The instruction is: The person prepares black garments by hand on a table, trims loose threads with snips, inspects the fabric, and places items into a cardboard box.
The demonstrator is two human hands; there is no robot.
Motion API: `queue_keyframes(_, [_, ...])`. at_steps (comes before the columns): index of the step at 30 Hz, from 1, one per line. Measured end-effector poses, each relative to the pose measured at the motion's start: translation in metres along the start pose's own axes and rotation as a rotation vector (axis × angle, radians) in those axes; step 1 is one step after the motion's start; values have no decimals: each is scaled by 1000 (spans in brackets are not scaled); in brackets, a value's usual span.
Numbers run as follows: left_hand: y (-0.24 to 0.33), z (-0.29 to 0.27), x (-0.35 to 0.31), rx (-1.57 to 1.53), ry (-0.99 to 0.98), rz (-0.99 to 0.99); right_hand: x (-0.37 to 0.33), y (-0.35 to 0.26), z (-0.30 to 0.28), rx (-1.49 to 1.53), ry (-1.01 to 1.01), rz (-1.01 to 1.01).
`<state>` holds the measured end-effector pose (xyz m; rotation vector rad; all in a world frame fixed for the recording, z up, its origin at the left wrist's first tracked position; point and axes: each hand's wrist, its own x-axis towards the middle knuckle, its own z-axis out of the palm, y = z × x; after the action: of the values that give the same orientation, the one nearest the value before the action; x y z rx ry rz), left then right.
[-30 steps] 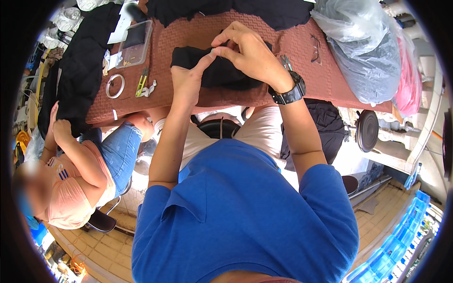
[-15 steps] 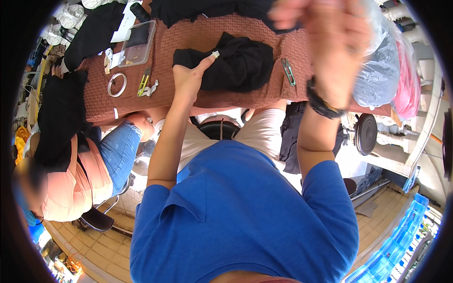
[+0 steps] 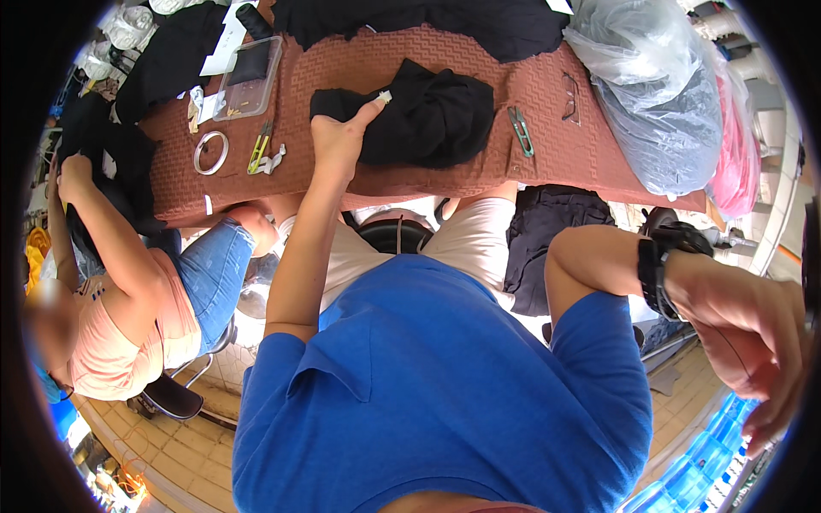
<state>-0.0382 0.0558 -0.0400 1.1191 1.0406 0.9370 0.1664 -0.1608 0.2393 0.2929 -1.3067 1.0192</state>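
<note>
Black folded soft cloth (image 3: 440,120) lies bunched on the brown textured tablecloth (image 3: 329,64), front and centre. Left hand (image 3: 338,141) grips its left end, thumb on top, fingers hidden; small white tag (image 3: 385,97) shows at the thumb tip. Right hand (image 3: 753,329) is off the table, far right, near the blue translucent plastic bins (image 3: 705,457) in view, fingers bent; can't tell if it pinches anything. Green-handled thread snips (image 3: 521,132) sit just right of the cloth; yellow-handled snips (image 3: 260,148) and round white ring (image 3: 211,153) sit left.
</note>
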Motion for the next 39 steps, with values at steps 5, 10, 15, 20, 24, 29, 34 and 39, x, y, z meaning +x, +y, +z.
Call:
queue_keyframes(5, [26, 12, -11, -461, -182, -120, -63, 79, -35, -538, 507, 283])
queue_keyframes(10, [32, 7, -18, -495, -222, -136, -136, 178, -102, -824, 723, 608])
queue_keyframes(15, [41, 11, -25, -460, -204, -150, -155, 207, -110, -1018, 790, 511])
queue_keyframes(20, [40, 12, -26, -458, -184, -131, -161, 214, -114, -1112, 820, 452])
queue_keyframes(24, [38, 11, -26, -455, -189, -112, -161, 214, -114, -1117, 828, 458])
queue_keyframes(29, [34, 11, -24, -456, -188, -108, -163, 214, -116, -1124, 823, 465])
queue_keyframes(34, [34, 11, -24, -459, -191, -95, -162, 216, -115, -1099, 830, 463])
queue_keyframes(39, [35, 12, -25, -456, -194, -90, -162, 216, -115, -1055, 859, 479])
